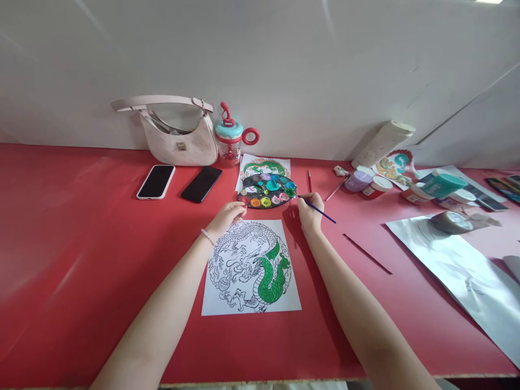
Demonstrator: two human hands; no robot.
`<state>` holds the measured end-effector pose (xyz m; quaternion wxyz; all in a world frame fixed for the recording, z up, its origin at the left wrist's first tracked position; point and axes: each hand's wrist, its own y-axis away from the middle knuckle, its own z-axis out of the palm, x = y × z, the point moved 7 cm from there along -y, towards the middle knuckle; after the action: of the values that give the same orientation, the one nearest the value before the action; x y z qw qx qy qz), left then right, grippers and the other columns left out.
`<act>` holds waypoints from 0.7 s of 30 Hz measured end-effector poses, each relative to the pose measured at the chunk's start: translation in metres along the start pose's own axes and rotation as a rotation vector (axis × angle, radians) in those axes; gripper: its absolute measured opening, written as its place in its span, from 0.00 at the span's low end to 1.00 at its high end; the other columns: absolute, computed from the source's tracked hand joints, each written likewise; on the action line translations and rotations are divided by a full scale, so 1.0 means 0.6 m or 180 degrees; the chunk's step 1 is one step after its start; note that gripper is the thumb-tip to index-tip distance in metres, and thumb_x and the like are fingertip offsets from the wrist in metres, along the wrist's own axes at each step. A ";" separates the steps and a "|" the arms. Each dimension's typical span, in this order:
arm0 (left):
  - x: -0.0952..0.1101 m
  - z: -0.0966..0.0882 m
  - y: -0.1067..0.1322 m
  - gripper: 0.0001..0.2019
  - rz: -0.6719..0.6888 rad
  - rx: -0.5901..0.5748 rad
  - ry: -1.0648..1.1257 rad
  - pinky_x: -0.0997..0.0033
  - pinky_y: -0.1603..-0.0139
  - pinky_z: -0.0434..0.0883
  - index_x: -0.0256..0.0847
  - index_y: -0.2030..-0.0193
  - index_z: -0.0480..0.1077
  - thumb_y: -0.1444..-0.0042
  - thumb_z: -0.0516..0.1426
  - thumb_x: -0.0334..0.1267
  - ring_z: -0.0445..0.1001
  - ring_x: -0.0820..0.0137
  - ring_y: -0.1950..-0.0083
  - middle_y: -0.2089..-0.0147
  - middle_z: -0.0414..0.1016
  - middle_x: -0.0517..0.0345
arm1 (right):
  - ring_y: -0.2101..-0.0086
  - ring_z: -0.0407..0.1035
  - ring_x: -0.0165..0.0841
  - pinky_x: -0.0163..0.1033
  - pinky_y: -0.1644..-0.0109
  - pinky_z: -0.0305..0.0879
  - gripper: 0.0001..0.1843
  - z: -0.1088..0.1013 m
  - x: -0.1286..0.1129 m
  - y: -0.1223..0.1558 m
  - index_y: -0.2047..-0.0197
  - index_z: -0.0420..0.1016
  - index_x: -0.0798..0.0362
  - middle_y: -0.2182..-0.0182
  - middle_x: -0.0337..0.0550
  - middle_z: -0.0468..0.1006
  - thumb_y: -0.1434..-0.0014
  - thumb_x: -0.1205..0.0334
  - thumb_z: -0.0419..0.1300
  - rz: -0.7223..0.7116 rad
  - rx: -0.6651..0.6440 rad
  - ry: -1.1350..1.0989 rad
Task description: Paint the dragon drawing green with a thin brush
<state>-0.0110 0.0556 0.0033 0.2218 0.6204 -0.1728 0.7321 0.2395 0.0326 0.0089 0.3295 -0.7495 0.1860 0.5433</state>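
Observation:
My left hand (229,215) is closed on the left end of a black paint palette (255,183) dotted with wells of many colours. In my right hand (311,210) is a blue paintbrush (323,210), its tip at the green paint on the palette's right side. Below the palette lies a white sheet with a line-drawn dragon (239,271), part of its body painted green at the right. Partly hidden behind the palette is a coloured dragon picture (266,165).
A pink handbag (182,143), a lidded cup (229,143) and two phones (156,182) sit at the back left. Loose brushes (368,253), paint jars (359,179) and a large sheet (455,276) lie to the right. A wall rises behind the red table (101,260).

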 end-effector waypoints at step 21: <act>-0.002 0.000 -0.001 0.13 -0.0038 -0.0011 0.0063 0.77 0.79 0.44 0.37 0.81 0.58 0.50 0.52 0.39 0.45 0.83 0.81 0.82 0.50 0.67 | 0.77 0.57 0.26 0.34 0.72 0.54 0.03 -0.001 0.007 0.002 0.75 0.60 0.51 0.79 0.34 0.66 0.52 0.65 0.52 0.0210 0.0038 0.0057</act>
<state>-0.0105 0.0557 0.0018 0.2289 0.6138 -0.1681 0.7366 0.2407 0.0319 0.0047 0.3142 -0.7458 0.2168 0.5460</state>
